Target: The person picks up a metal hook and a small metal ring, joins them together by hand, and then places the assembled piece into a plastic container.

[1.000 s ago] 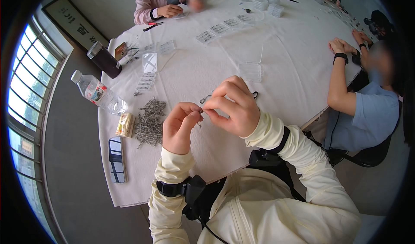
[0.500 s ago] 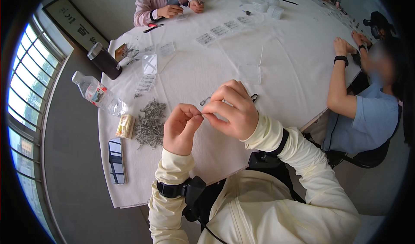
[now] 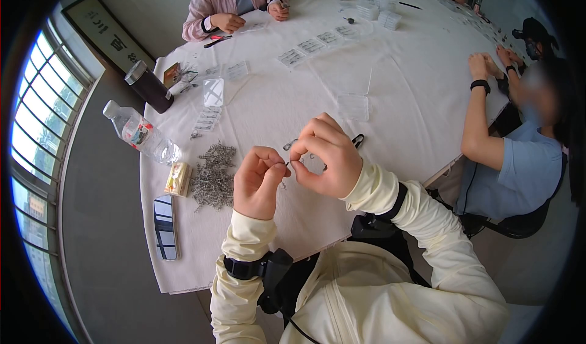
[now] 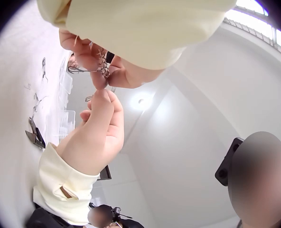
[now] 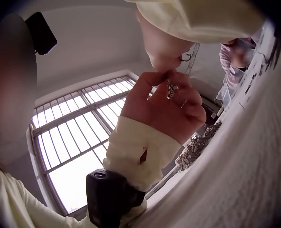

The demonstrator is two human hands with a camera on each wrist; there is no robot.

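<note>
The person wears a cream long-sleeved jacket [image 3: 390, 295] with a front zip [image 3: 337, 304]. A black strap [image 3: 240, 266] on each forearm carries a small black camera [image 3: 274, 269].

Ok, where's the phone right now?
In the head view the phone lies flat on the white tablecloth near its left edge, just below the small box and the pile of metal pieces, left of the left hand.

Round table [image 3: 397, 100] under a white cloth. Along its left edge, near to far: phone [image 3: 165, 227] lying flat, small box [image 3: 177, 179], water bottle [image 3: 137, 132], dark tumbler [image 3: 148, 86]. Clear plastic case [image 3: 354, 106] mid-table. Person in pink [image 3: 235, 2] seated far; person in blue [image 3: 519, 155] seated right.
</note>
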